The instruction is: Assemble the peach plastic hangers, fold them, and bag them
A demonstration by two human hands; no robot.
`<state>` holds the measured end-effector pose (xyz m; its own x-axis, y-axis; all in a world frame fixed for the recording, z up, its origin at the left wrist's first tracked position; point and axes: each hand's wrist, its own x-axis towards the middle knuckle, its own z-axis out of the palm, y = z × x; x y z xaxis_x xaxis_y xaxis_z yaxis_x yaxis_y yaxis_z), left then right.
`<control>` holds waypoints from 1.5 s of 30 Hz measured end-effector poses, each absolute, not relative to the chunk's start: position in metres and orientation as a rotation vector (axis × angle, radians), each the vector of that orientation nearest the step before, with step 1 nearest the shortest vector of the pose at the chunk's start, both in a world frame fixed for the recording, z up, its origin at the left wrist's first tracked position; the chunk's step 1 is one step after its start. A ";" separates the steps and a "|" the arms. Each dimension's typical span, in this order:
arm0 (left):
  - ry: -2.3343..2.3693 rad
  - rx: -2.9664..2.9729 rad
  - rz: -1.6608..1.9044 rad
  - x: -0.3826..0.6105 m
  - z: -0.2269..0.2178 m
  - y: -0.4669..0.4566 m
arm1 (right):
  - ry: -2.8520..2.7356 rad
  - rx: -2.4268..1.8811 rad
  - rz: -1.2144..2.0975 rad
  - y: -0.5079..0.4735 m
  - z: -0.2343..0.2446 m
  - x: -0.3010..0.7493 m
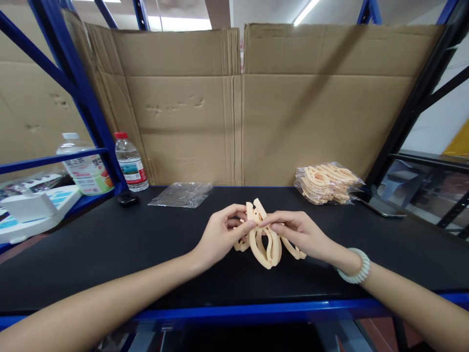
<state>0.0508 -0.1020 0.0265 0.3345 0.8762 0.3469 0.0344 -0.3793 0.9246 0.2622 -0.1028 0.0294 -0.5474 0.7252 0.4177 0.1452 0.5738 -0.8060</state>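
Observation:
Between my two hands, over the middle of the black tabletop, is a bundle of beige looped strips. They are thick and curved, like soft foam or rubber; I cannot tell their exact kind. Two strip ends stick up above my fingers. My left hand pinches the bundle from the left with thumb and fingers. From the right, my right hand closes thumb and index finger on its upper part. More beige loops lie behind and beside the bundle, partly hidden by my hands.
A clear bag of similar beige strips lies at the back right, beside a phone-like flat object. A flat clear plastic bag, a black mouse-like object and a red-capped water bottle stand left. Cardboard walls the back.

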 end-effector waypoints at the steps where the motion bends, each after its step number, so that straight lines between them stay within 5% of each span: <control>1: 0.820 1.686 1.161 0.051 0.026 -0.102 | -2.026 -0.695 0.960 -0.103 0.030 0.263; 10: 0.928 2.042 1.162 0.045 0.025 -0.103 | -1.797 -0.914 0.824 -0.084 0.040 0.305; 18: 0.793 2.707 0.710 0.042 0.019 -0.114 | -1.801 -1.207 0.905 -0.071 0.000 0.367; 29: 0.821 2.754 0.331 0.042 0.016 -0.123 | -2.308 -1.401 0.015 -0.111 0.007 0.340; 45: 1.112 2.654 0.254 0.039 0.009 -0.064 | -2.556 -1.575 0.099 -0.068 0.003 0.269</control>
